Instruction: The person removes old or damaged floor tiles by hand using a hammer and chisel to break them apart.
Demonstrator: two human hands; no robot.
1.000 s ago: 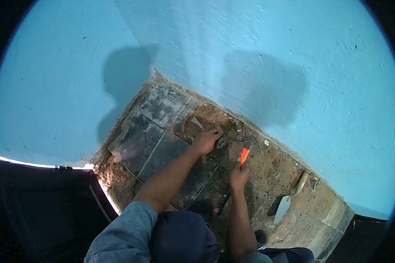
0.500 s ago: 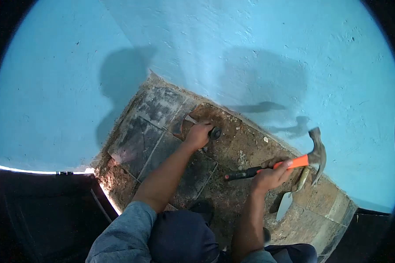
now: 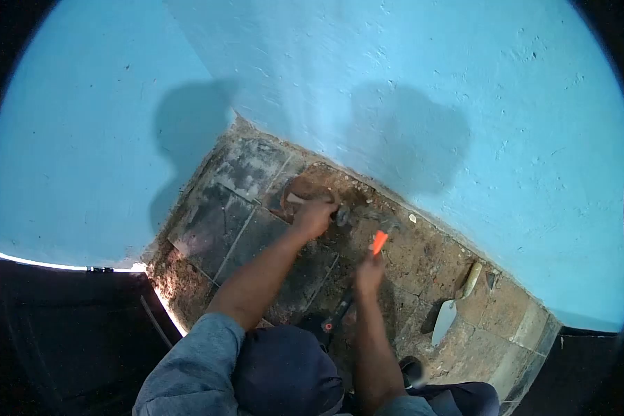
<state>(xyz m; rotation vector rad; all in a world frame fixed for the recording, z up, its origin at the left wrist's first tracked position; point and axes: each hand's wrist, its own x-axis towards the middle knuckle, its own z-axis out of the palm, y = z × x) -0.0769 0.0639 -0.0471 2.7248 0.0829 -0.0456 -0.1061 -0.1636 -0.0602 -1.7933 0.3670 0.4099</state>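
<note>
My left hand (image 3: 314, 220) is closed around a flat-bladed chisel (image 3: 296, 199). Its pale blade points left at the edge of a patch where tile is gone, and its dark butt sticks out on the right. In my right hand (image 3: 369, 276) is a claw hammer (image 3: 379, 243) with an orange and black handle. The hammer's head is smeared by motion, close to the chisel's butt. A pointing trowel (image 3: 446, 320) with a worn handle lies on the floor to the right, touched by neither hand.
Blue walls (image 3: 409, 55) meet in a corner ahead. Dark grey tiles (image 3: 218, 222) cover the left of the floor; dirt and loose chips (image 3: 412, 218) lie along the right wall. A black panel (image 3: 69, 333) stands at lower left. My knee (image 3: 288, 374) is at the bottom.
My right hand has swung the hammer left from beside the right wall, bringing its head near the chisel's butt. My left hand has stayed nearly in place. The trowel shows fully now.
</note>
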